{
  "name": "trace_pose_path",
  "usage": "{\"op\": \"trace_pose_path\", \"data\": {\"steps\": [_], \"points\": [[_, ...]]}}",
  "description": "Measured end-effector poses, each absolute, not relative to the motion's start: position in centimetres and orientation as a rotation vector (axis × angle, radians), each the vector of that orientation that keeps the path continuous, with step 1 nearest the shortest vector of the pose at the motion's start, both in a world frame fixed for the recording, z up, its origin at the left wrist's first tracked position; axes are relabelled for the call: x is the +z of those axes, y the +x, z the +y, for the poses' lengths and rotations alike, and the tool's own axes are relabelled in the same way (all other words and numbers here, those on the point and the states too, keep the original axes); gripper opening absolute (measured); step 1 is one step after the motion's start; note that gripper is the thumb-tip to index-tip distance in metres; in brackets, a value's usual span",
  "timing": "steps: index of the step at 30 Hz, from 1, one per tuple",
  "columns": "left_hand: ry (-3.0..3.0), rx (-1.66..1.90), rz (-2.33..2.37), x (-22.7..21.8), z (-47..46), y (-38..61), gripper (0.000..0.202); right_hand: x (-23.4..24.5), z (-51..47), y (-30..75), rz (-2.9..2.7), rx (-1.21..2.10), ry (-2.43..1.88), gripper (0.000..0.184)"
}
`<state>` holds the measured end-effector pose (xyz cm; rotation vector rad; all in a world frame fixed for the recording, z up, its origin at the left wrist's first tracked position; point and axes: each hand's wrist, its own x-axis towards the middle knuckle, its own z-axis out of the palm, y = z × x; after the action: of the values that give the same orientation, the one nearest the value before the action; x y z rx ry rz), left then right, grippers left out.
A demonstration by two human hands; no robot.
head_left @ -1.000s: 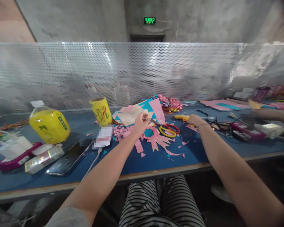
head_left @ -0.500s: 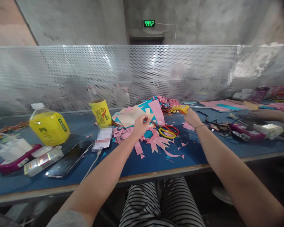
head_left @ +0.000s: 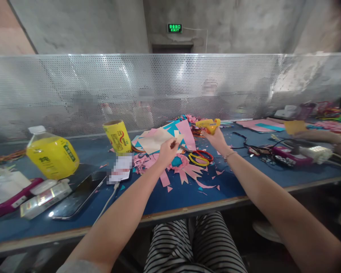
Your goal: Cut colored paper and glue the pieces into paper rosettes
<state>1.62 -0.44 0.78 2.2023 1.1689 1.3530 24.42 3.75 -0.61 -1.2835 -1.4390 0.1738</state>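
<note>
My right hand (head_left: 216, 139) is wrapped round the grip of a yellow glue gun (head_left: 206, 124), whose nozzle points left over the far part of the table. The fingers of my left hand (head_left: 168, 148) are pinched together above a paper rosette (head_left: 179, 162) with a pink ruffled rim, a blue centre and pink tails. Whatever those fingers hold is too small to make out. Scissors with red and yellow handles (head_left: 198, 159) lie just right of the rosette. Behind my left hand is a pile of pink, blue and cream paper sheets (head_left: 156, 139).
A yellow roll (head_left: 117, 135), a large yellow-labelled bottle (head_left: 53, 154) and a dark phone (head_left: 78, 197) stand or lie to the left. At right are a purple power strip (head_left: 291, 156), cables and another person's arm (head_left: 324, 138). A perforated metal screen (head_left: 165, 83) runs along the back.
My right hand has moved left with the glue gun, bringing it nearer my left hand. My left hand stays pinched above the rosette. The view has shifted slightly.
</note>
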Motion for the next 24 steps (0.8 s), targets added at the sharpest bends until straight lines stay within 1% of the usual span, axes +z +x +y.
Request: {"op": "trace_pose_path", "data": {"steps": [3,8,13,19,24], "points": [[2.266,1.314,1.144,0.7,-0.5,1.7,0.018,0.1,2.8,23.3,-1.353,0.120,-1.303,0.044],[2.354,1.308,1.122,0.4,-0.3,1.9,0.018,0.1,2.2,22.3,-1.455,-0.083,-1.249,0.037],[2.418,1.288,1.138,0.0,0.0,1.9,0.017,-0.6,2.8,22.2,-1.491,-0.220,-1.275,0.036],[2.461,1.322,1.077,-0.1,0.0,2.1,0.017,-1.7,4.2,23.0,-1.535,-0.397,-1.205,0.033],[2.442,1.329,1.042,-0.1,-0.2,2.1,0.020,-1.8,4.4,23.1,-1.561,-0.470,-1.199,0.036]]}}
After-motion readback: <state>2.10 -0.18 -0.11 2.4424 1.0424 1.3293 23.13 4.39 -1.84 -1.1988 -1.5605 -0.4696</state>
